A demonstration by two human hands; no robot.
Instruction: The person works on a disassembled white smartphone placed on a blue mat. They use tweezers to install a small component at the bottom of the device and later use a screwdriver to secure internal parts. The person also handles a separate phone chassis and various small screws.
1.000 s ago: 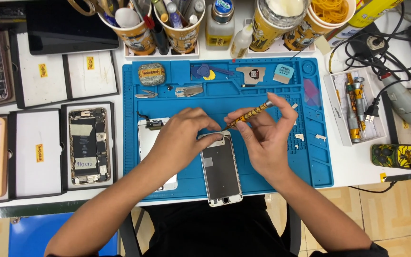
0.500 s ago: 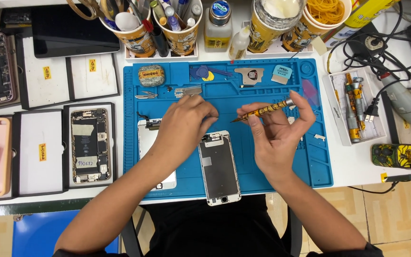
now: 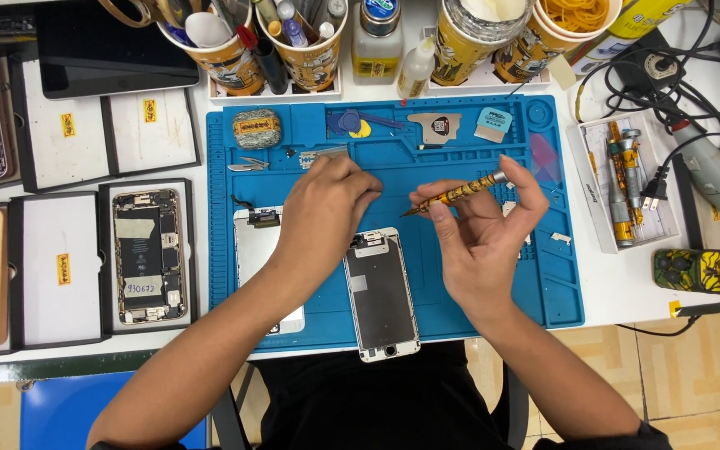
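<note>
I see the gold screwdriver [image 3: 458, 192] pinched in my right hand [image 3: 481, 242], held tilted above the blue mat [image 3: 556, 283], tip pointing left. My left hand [image 3: 322, 212], fingers curled and holding nothing I can make out, reaches over the mat's upper middle. The detached phone screen [image 3: 381, 296] lies between both hands, an opened phone [image 3: 145, 254] off left on the surface [image 3: 618, 287].

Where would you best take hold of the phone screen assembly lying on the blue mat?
Probably by the long side edges of the phone screen assembly, pinched at mid-length from above. It lies flat on the blue mat, lower end overhanging the table edge; its top carries small parts, beside the left hand.
</note>
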